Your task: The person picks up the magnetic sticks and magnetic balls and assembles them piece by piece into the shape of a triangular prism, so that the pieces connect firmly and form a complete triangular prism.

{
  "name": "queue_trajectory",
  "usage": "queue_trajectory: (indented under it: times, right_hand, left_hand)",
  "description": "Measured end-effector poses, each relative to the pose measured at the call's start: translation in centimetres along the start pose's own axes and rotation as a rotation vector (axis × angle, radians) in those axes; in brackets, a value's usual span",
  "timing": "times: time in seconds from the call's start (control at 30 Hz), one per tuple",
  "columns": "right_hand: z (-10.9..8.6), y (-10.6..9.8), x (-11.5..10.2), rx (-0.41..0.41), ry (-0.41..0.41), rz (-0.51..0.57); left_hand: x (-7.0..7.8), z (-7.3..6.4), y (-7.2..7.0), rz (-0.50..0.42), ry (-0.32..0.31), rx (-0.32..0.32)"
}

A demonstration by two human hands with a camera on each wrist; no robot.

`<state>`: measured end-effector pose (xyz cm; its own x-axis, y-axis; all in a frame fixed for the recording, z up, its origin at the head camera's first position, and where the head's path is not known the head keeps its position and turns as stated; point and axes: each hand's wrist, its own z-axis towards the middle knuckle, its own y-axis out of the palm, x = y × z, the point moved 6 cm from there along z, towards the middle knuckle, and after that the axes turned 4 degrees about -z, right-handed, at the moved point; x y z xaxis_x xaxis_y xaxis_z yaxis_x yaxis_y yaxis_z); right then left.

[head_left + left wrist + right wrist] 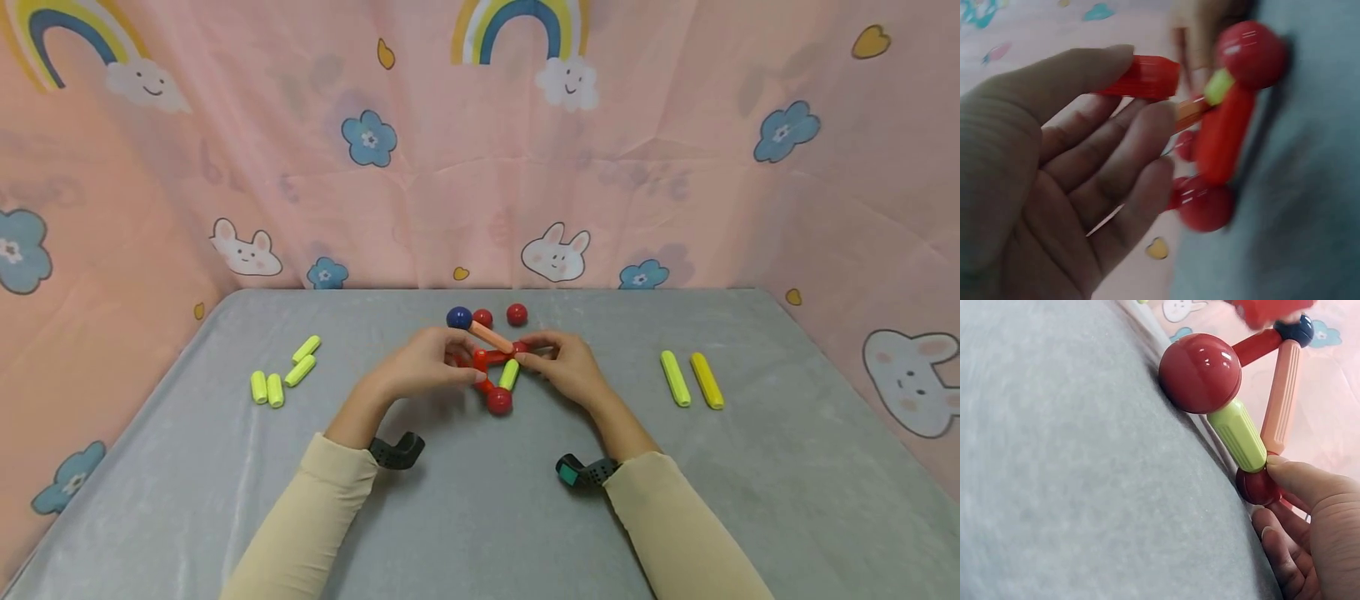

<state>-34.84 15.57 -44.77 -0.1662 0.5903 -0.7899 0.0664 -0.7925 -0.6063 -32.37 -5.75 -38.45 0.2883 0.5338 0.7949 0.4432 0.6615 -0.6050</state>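
Between thumb and fingertips my left hand [427, 364] pinches a red rod [1155, 76], held above the joined ball-and-rod frame in the left wrist view. My right hand [566, 368] grips a red ball [1256, 486] at the frame's right corner. From that ball a short yellow-green rod [1239, 434] runs to the front red ball [499, 402]. A peach rod [491, 336] slants from the same corner up to a blue ball [459, 317]. Another red rod [1227, 134] joins two red balls low in the frame. My left fingers partly hide the frame's left side in the head view.
Behind the frame sit a red ball [517, 314] and another red ball [483, 318]. Several short yellow-green rods [301, 371] lie on the grey cloth at left. At right lie a longer yellow-green rod [676, 379] and a yellow rod [707, 381]. A pink curtain [480, 183] stands behind.
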Motion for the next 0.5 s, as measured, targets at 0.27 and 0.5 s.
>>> queue_trajectory:
  times: [0.27,0.5]
  right_hand:
    - [-0.2,-0.1,0.1,0.005,-0.006,0.003]
    - [-0.1,-0.1,0.0,0.003,-0.003,0.011]
  left_hand:
    - [0.0,1.1,2.6,0.02,0.044,-0.021]
    - [0.1,1.1,3.0,0.026,0.055,-0.023]
